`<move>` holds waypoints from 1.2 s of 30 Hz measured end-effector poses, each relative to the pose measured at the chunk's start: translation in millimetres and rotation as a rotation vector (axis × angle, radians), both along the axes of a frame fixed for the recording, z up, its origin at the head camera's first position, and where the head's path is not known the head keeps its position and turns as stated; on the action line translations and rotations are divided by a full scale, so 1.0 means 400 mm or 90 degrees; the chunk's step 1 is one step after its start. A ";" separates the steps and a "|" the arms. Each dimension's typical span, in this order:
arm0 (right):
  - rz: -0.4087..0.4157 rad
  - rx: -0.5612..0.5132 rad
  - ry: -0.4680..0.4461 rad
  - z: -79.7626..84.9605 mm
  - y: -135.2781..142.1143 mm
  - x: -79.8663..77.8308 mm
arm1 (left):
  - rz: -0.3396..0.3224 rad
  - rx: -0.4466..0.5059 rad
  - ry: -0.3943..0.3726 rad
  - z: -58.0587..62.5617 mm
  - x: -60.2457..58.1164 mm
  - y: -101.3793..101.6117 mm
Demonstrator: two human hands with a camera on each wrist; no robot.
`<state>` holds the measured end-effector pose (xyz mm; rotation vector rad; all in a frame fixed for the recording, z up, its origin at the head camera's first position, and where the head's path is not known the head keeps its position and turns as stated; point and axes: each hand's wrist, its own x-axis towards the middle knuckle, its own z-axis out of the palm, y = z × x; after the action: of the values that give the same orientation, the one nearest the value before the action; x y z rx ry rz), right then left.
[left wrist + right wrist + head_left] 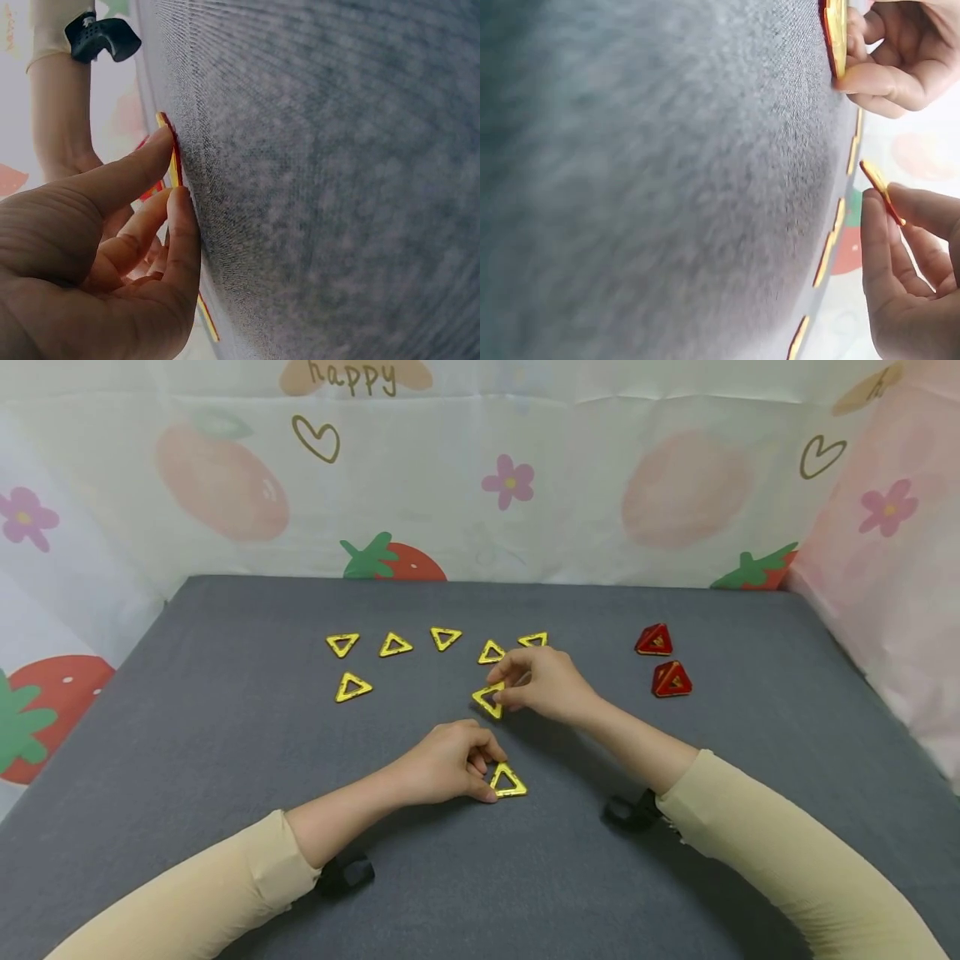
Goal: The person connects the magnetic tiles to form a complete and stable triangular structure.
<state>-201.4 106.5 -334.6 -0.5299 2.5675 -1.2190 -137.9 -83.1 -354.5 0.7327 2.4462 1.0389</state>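
My left hand (448,766) pinches a flat, hollow yellow triangle tile (512,792) by its left side, low at the dark grey cloth. In the left wrist view, thumb and fingertips grip this tile (171,146) edge-on, its underside red. Farther forward, my right hand (547,685) holds a second yellow triangle tile (483,705) between thumb and fingers. The right wrist view has that tile (875,178) tilted and raised off the cloth. The two held tiles are apart. Just beyond the right hand lie two more tiles, one (491,652) partly behind its fingers.
Several more yellow triangle tiles (342,644) lie flat along the back, with one (352,687) slightly nearer at the left. Two small red pyramids (655,640) stand at the back right, one in front of the other. A printed curtain (570,527) borders the table's far edge.
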 end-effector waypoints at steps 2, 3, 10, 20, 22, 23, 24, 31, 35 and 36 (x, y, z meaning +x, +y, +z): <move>-0.002 -0.002 -0.003 0.005 0.010 0.007 | 0.000 0.002 -0.001 0.001 0.001 -0.001; -0.006 -0.001 -0.006 0.009 0.016 0.010 | 0.000 0.002 -0.002 0.001 0.001 -0.002; -0.021 0.004 -0.026 0.019 0.059 0.030 | 0.002 0.005 -0.013 -0.005 0.000 -0.003; -0.013 0.015 -0.059 0.010 0.105 0.068 | 0.002 0.000 -0.009 -0.007 0.001 -0.001; -0.008 0.015 -0.066 0.005 0.110 0.076 | 0.001 -0.001 -0.005 -0.007 0.001 0.000; -0.006 0.014 -0.071 0.003 0.112 0.080 | -0.001 -0.001 -0.003 -0.006 0.001 0.000; -0.004 0.014 -0.075 0.000 0.114 0.084 | 0.000 -0.002 -0.003 -0.006 0.001 0.001; 0.004 0.016 -0.087 -0.014 0.124 0.100 | 0.006 -0.009 -0.002 -0.002 0.002 0.005; 0.005 0.011 -0.098 -0.020 0.126 0.104 | 0.001 -0.009 0.004 -0.001 0.003 0.003; 0.005 0.010 -0.102 -0.021 0.126 0.105 | 0.000 -0.009 0.005 -0.001 0.003 0.003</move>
<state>-159.5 156.9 -343.0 -0.4216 2.4370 -1.1868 -136.6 -82.1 -354.8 0.7341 2.4581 1.0194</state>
